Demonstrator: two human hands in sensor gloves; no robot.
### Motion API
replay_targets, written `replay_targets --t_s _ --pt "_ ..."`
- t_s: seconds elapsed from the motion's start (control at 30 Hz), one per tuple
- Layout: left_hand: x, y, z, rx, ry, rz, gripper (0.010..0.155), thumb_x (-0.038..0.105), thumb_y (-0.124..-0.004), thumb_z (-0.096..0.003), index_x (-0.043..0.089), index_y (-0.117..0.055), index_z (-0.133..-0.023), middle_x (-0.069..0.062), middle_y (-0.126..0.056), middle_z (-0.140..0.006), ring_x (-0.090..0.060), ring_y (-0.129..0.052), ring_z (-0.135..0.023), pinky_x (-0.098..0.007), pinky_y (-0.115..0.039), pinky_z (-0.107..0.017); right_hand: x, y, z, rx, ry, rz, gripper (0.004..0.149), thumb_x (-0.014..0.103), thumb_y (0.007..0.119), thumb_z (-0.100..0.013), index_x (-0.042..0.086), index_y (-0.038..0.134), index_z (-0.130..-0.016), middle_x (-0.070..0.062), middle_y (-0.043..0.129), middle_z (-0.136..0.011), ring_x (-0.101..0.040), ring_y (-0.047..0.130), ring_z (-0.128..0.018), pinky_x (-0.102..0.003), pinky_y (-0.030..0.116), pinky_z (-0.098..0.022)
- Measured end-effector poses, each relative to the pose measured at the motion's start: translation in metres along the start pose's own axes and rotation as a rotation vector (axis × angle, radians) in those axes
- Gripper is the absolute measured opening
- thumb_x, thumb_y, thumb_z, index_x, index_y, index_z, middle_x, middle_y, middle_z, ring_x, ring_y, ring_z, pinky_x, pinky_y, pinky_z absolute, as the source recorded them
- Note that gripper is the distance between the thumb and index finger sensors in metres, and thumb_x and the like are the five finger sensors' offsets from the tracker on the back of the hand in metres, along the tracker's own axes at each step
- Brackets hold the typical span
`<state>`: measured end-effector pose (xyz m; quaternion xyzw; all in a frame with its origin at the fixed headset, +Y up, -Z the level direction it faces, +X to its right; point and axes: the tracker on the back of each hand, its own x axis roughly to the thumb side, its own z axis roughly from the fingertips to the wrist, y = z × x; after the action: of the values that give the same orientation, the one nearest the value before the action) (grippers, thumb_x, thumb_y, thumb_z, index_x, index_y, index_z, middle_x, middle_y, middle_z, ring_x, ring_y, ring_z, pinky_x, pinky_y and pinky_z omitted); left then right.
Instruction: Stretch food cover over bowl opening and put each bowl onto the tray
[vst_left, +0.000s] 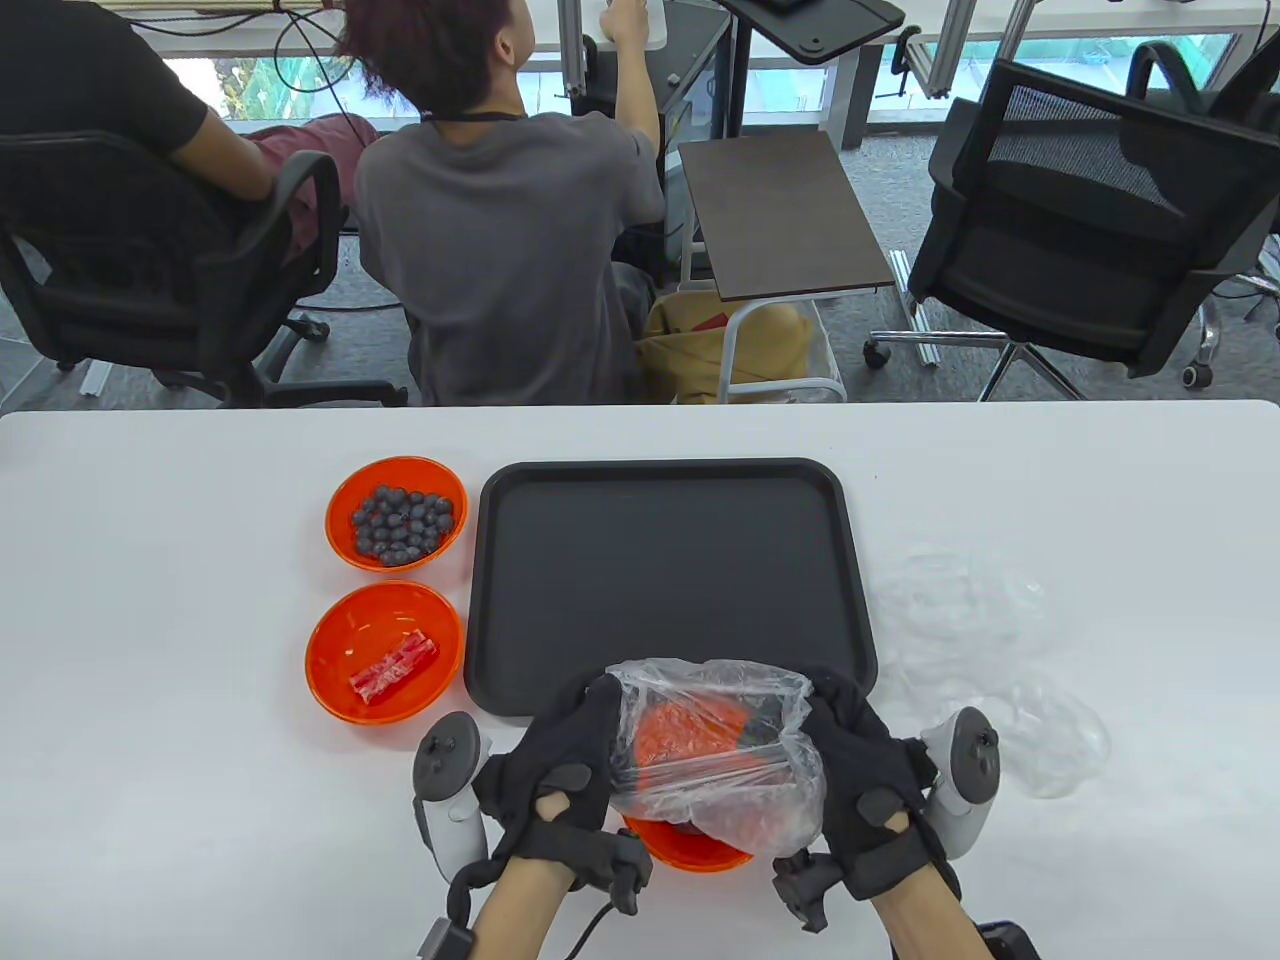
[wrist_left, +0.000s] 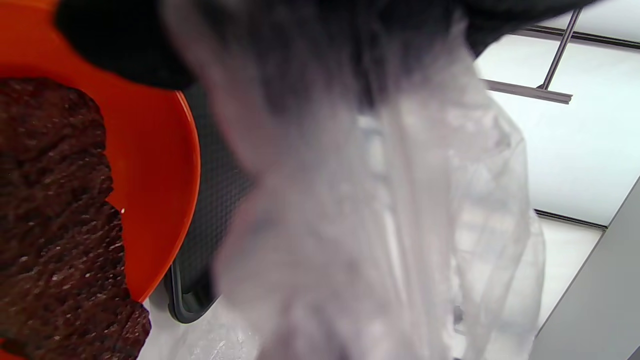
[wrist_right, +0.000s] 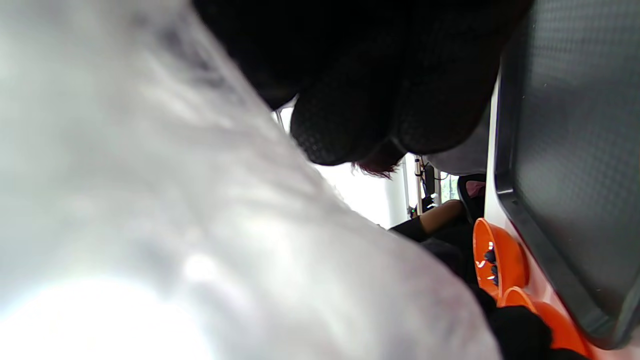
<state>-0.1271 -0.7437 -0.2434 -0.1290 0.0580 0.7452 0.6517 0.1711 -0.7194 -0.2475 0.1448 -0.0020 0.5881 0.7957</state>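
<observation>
Fingers of both the left hand (vst_left: 560, 765) and right hand (vst_left: 860, 760) curl into the clear plastic food cover (vst_left: 715, 750), holding it spread above an orange bowl (vst_left: 690, 848) at the near table edge. Beyond lies the black tray (vst_left: 665, 585). Left of it sit a blueberry bowl (vst_left: 397, 514) and a bowl of red wrapped pieces (vst_left: 385, 651); spare covers (vst_left: 985, 660) lie right.

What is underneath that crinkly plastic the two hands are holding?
An orange bowl sits under the plastic cover, held by the left hand and right hand. The left wrist view shows something dark brown and crumbly inside; the plastic blurs the rest.
</observation>
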Motion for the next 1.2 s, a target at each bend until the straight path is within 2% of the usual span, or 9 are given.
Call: replay_targets --t_s 0.07,0.13,0.2,0.27,0.37,0.6,0.7,0.9,1.2 --pt "-0.001 -0.001 0.000 -0.004 0.009 -0.029 0.046 0.055 -0.077 -0.0535 0.028 -0.083 -0.091 0.015 -0.099 -0.037 -0.013 -0.102 -0.023 -0.035 -0.094 -0.021 -0.002 -0.001 0.001 -0.057 0.000 -0.078 0.046 0.036 0.076 -0.052 0.019 0.077 -0.094 0.002 0.094 -0.038 -0.022 0.104 -0.061 -0.049 0.092 -0.047" --pt "0.000 -0.001 0.000 0.006 0.009 -0.048 0.047 0.055 -0.077 -0.0534 0.028 -0.083 -0.091 0.014 -0.099 -0.037 -0.014 -0.102 -0.023 -0.035 -0.094 -0.021 -0.003 -0.002 0.002 -0.082 0.004 -0.064 0.046 0.036 0.076 -0.052 0.019 0.078 -0.094 0.002 0.094 -0.037 -0.019 0.110 -0.050 -0.037 0.102 -0.030" --pt "0.001 -0.001 0.002 0.015 0.000 -0.062 0.046 0.056 -0.076 -0.0535 0.029 -0.082 -0.091 0.014 -0.099 -0.037 -0.014 -0.102 -0.022 -0.035 -0.094 -0.021 -0.002 -0.003 0.004 -0.094 0.017 -0.036 0.045 0.037 0.076 -0.052 0.021 0.077 -0.095 0.004 0.094 -0.037 -0.016 0.113 -0.036 -0.027 0.102 -0.015" --pt "0.004 0.001 0.003 0.039 -0.015 -0.085 0.046 0.056 -0.076 -0.0535 0.030 -0.082 -0.091 0.014 -0.099 -0.036 -0.014 -0.101 -0.022 -0.035 -0.094 -0.021 -0.001 -0.004 0.007 -0.152 0.039 -0.007 0.045 0.036 0.076 -0.052 0.021 0.077 -0.095 0.004 0.095 -0.037 -0.013 0.113 -0.022 -0.022 0.100 -0.005" --pt "0.005 0.007 0.004 0.064 -0.033 -0.082 0.046 0.057 -0.075 -0.0534 0.031 -0.081 -0.092 0.014 -0.099 -0.036 -0.014 -0.101 -0.022 -0.035 -0.094 -0.020 0.005 -0.010 0.011 -0.232 0.013 0.138 0.045 0.036 0.076 -0.052 0.020 0.078 -0.094 0.004 0.096 -0.039 -0.006 0.109 -0.010 -0.018 0.095 0.004" --pt "0.008 0.017 0.008 0.156 -0.054 -0.117 0.047 0.057 -0.074 -0.0539 0.031 -0.080 -0.092 0.014 -0.099 -0.035 -0.014 -0.100 -0.020 -0.035 -0.093 -0.020 0.016 -0.011 0.019 -0.330 -0.005 0.365 0.045 0.033 0.078 -0.052 0.016 0.080 -0.093 0.002 0.097 -0.038 -0.005 0.103 0.001 -0.018 0.090 0.012" --pt "0.009 0.022 0.012 0.211 -0.046 -0.159 0.047 0.057 -0.073 -0.0537 0.031 -0.079 -0.092 0.013 -0.099 -0.035 -0.014 -0.099 -0.018 -0.035 -0.092 -0.018 0.019 -0.012 0.022 -0.333 0.010 0.456 0.045 0.032 0.078 -0.052 0.015 0.080 -0.093 0.001 0.097 -0.038 -0.004 0.102 0.003 -0.018 0.089 0.014" --pt "0.008 0.021 0.019 0.256 -0.009 -0.322 0.047 0.057 -0.071 -0.0538 0.031 -0.078 -0.092 0.012 -0.099 -0.035 -0.014 -0.098 -0.013 -0.034 -0.091 -0.012 0.019 -0.014 0.028 -0.332 0.037 0.594 0.045 0.031 0.078 -0.051 0.013 0.081 -0.092 0.000 0.098 -0.035 -0.004 0.100 0.006 -0.018 0.087 0.018" --pt "-0.001 0.003 0.031 0.350 0.030 -0.726 0.049 0.056 -0.067 -0.0537 0.028 -0.076 -0.093 0.009 -0.099 -0.037 -0.014 -0.096 -0.007 -0.033 -0.090 -0.006 0.018 -0.020 0.044 -0.291 0.033 0.942 0.045 0.031 0.077 -0.052 0.011 0.080 -0.092 0.000 0.097 -0.033 -0.004 0.097 0.009 -0.018 0.086 0.019"
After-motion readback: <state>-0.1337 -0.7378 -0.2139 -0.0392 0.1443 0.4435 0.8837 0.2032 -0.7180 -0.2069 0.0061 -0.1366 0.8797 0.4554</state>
